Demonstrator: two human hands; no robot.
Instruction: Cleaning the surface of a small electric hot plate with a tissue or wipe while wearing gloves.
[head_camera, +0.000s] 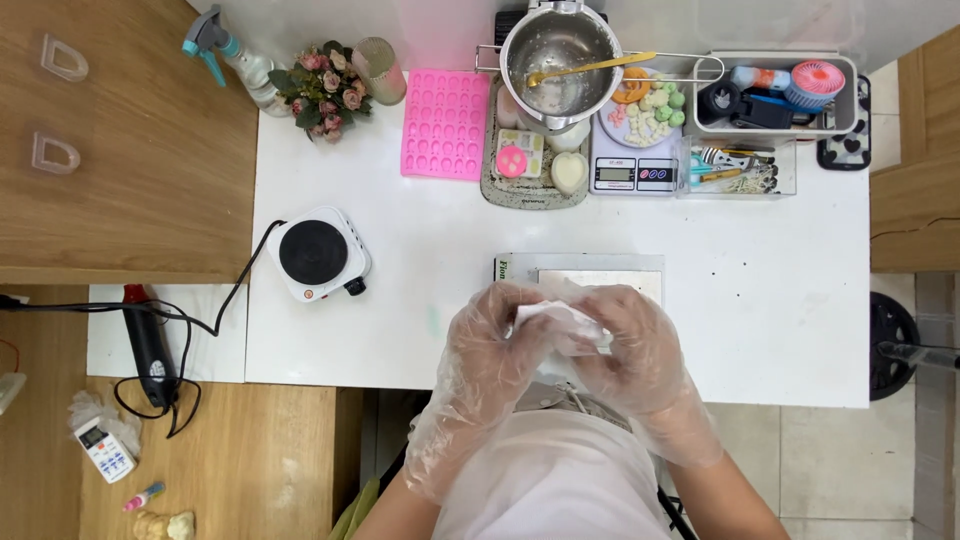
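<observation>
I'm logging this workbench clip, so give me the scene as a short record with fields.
Left hand: gloved, holding a white wrapped piece
Right hand: gloved, gripping the same piece
Under hands: metal scale on white table
Left of hands: small hot plate
Back row: pink mould, steel pot with spoon, plate of small shapes

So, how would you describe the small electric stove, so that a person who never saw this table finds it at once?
Start at the white table and go to its left edge. There stands the stove: a white square body with a round black plate on top and a black cable running off to the left. Nothing else on the table has a black disc on white.
</observation>
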